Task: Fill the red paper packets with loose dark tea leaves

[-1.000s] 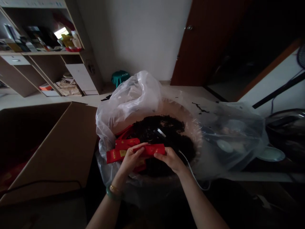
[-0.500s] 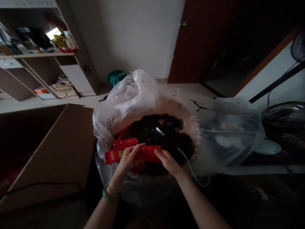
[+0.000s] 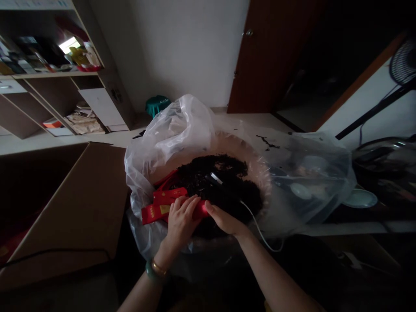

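A small red packet (image 3: 200, 209) is between my hands, above a plastic-lined basin (image 3: 224, 141). My left hand (image 3: 181, 215) wraps over the packet's near part, fingers bent across it. My right hand (image 3: 222, 218) grips its right end, thumb on top and fingers hidden beneath. More red packets (image 3: 151, 213) with gold print lie just left of my left hand. Dark loose leaf-like material (image 3: 224, 167) fills much of the basin. On it rests a dark handheld device with a silver end (image 3: 216, 178) and a white cable.
An open cardboard box (image 3: 74, 208) stands at the left. Bunched clear plastic (image 3: 182, 125) rises at the basin's back left. Another clear bag (image 3: 312, 173) lies to the right, near a pale dish (image 3: 360, 198). The white cable (image 3: 261, 236) loops along the basin's front right.
My left hand has turned over and closed across the red packet, its fingers now covering the top. The packet looks folded or bunched shorter. My right hand has shifted slightly left with its end.
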{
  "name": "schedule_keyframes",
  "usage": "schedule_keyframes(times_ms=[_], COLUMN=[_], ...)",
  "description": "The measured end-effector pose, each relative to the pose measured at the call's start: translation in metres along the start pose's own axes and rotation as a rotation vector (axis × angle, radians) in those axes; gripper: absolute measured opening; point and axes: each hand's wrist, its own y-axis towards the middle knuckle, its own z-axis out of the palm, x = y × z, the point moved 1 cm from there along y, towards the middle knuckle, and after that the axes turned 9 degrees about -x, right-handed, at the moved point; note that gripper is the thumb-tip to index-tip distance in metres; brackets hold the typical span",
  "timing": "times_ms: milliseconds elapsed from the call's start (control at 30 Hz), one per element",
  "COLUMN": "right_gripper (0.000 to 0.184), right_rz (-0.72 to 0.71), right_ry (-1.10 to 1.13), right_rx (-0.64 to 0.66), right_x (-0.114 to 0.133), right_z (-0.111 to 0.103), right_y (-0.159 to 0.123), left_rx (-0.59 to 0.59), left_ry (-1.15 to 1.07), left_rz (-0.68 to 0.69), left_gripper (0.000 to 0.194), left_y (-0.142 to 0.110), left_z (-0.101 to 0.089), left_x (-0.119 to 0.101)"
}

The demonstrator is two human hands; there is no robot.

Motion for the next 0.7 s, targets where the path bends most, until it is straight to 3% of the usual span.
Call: schedule_keyframes(times_ms=[67, 167, 233, 300, 400, 600, 700], right_gripper=[0.077, 0.082, 0.069, 0.055, 0.048, 0.085, 0.085], right_rz=[-0.001, 0.002, -0.003, -0.039, -0.114, -0.057, -0.013], right_ry=[0.026, 0.065, -0.054, -0.281, -0.561, -0.933, -1.102], right_rx=[-0.029, -0.286, -0.502, -0.556, -0.482, -0.236, -0.152], right_x=[-0.001, -0.011, -0.022, -0.034, -0.047, -0.039, -0.031], right_z=[-0.007, -0.030, -0.047, -0.057, -0.060, -0.043, -0.032], right_y=[0.001, 0.007, 0.014, 0.021, 0.032, 0.070, 0.094], left_rx=[-0.058, -0.129, -0.160, -0.178, -0.192, -0.221, -0.228], left_ry=[-0.037, -0.068, -0.089, -0.130, -0.195, -0.263, -0.285], left_rz=[-0.008, -0.081, -0.147, -0.208, -0.296, -0.408, -0.435], left_gripper=[0.047, 0.045, 0.044, 0.044, 0.044, 0.044, 0.046], left_y=[0.000, 0.002, 0.004, 0.005, 0.007, 0.008, 0.009], left_z=[0.003, 0.005, 0.006, 0.005, 0.004, 0.001, -0.001], left_x=[0.005, 0.013, 0.019, 0.025, 0.033, 0.040, 0.039])
